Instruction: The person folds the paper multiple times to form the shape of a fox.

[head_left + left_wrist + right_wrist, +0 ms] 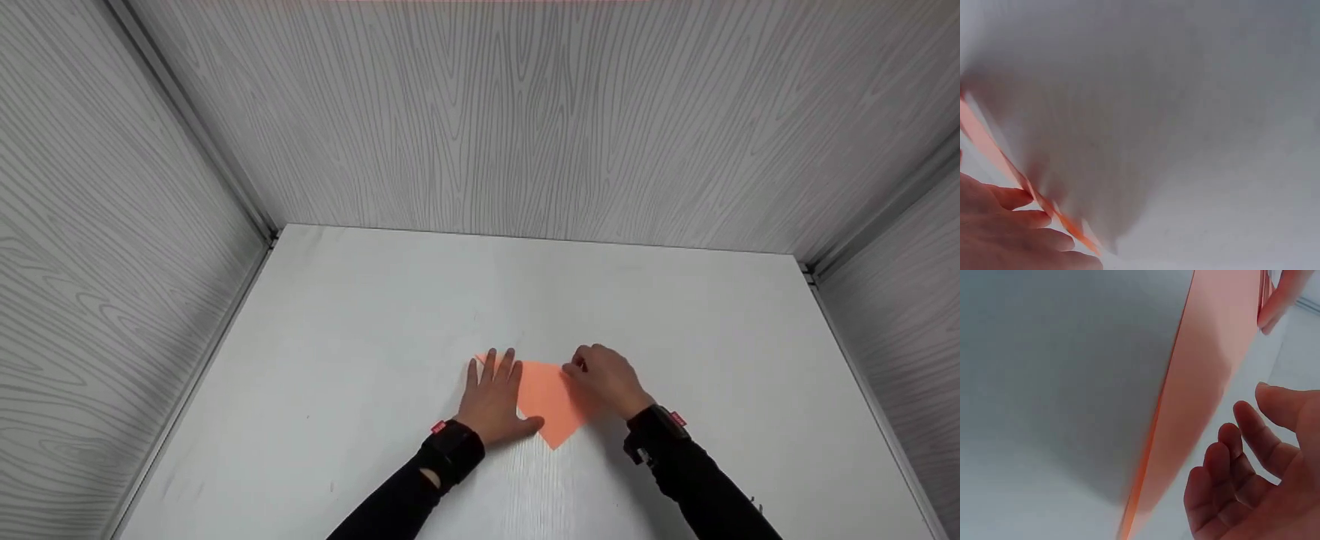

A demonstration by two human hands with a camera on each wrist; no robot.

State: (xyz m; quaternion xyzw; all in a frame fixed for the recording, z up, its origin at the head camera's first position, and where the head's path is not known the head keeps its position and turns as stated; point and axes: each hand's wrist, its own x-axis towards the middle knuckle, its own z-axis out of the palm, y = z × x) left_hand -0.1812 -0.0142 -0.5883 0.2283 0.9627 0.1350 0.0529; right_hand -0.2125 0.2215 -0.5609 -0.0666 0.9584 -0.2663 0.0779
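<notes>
A folded sheet of orange paper [546, 401] lies on the white table, one pointed corner toward the person. My left hand [489, 409] rests flat with spread fingers over its left part, covering some of it. In the left wrist view, the fingertips of that hand [1016, 236] lie along the paper's edge [988, 143]. My right hand [611, 381] is at the upper right of the sheet. From the right wrist view, its fingers [1216, 478] bend loosely, apart from the thumb, with nothing held between them; layered edges show along the paper [1202, 371].
Grey wood-grain panels [480, 120] stand behind the table [360, 315] and at both sides. Small dark bits [756, 505] lie beside the right forearm. Both wrists wear black straps [452, 452].
</notes>
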